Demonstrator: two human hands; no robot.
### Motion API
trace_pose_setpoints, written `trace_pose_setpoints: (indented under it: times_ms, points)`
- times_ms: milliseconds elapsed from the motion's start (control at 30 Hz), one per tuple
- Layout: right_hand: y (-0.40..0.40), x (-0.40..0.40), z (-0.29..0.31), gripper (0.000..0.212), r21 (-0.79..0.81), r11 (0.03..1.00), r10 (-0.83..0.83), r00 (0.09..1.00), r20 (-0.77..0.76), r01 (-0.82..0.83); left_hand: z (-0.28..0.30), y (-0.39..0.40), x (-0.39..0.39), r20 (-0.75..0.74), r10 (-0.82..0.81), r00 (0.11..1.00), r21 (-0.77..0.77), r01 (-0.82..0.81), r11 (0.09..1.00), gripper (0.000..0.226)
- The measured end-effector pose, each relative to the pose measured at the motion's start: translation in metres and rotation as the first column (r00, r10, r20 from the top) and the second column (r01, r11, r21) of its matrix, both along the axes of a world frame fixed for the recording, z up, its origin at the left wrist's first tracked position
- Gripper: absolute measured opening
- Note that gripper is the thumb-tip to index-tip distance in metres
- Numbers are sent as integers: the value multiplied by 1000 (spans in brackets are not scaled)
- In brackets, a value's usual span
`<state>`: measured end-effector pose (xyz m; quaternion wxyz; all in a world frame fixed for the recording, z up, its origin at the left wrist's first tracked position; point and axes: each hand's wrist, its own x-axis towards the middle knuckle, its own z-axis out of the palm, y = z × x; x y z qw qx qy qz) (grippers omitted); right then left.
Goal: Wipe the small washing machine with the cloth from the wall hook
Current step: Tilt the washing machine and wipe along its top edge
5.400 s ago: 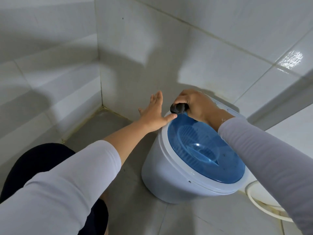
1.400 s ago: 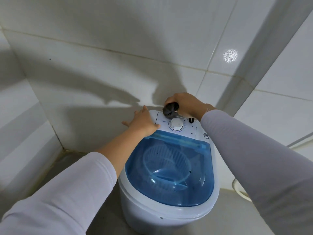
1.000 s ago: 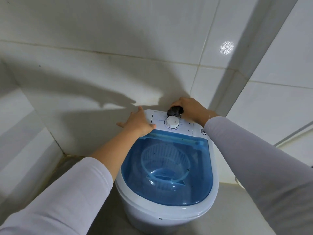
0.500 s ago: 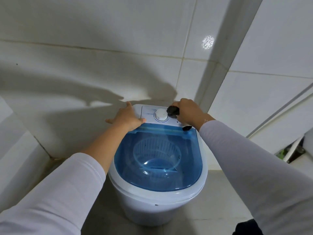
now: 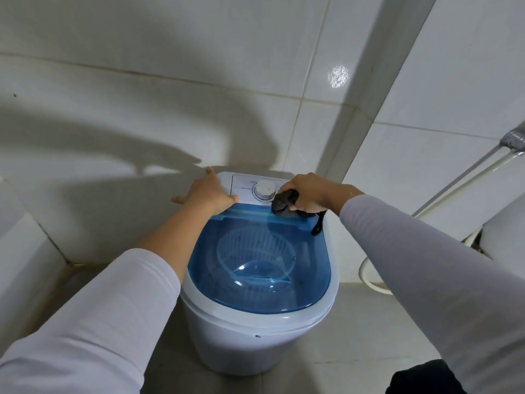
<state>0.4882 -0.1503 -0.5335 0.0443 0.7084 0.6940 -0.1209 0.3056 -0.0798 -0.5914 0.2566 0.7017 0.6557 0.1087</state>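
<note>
- At the back-left corner of the small washing machine (image 5: pixel 250 336), my left hand (image 5: pixel 207 193) lies flat, fingers (image 5: pixel 181 199) spread apart, palm pressing the white rim and holding nothing.
- Just right of it sits the white dial (image 5: pixel 265 189) on the control panel.
- Beside the dial, my right hand (image 5: pixel 309 194) is curled tight around the dark cloth (image 5: pixel 284 204), pressing it where the panel meets the blue lid (image 5: pixel 255 265); a loose end trails over the lid's right edge.
- Below, the machine stands on the grey tiled floor (image 5: pixel 355 351) against white tiled walls (image 5: pixel 170 66), with a hose (image 5: pixel 454 180) at far right.
</note>
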Motion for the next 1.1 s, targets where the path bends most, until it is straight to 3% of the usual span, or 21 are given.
trace_pose_setpoints:
  times_ms: [133,300,767,933,1100]
  points:
    - [17,7,23,42,109,990,-73,988,-136,88,-2,1,0,-7,6,1000,3,-6,1000,103]
    - [39,-6,23,42,171,982,-58,988,-146,83,-3,3,1,-12,8,1000,-13,-9,1000,103]
    - [46,-33,4,36,123,988,90,994,67,-98,-2,2,1,-18,6,1000,-10,-6,1000,100]
    - [39,-31,1,41,117,983,131,987,90,-141,2,0,0,-32,-1,999,-23,0,1000,100]
    - [32,-26,7,42,15,987,157,983,98,-160,4,-4,-1,-21,-3,1000,-32,2,999,98]
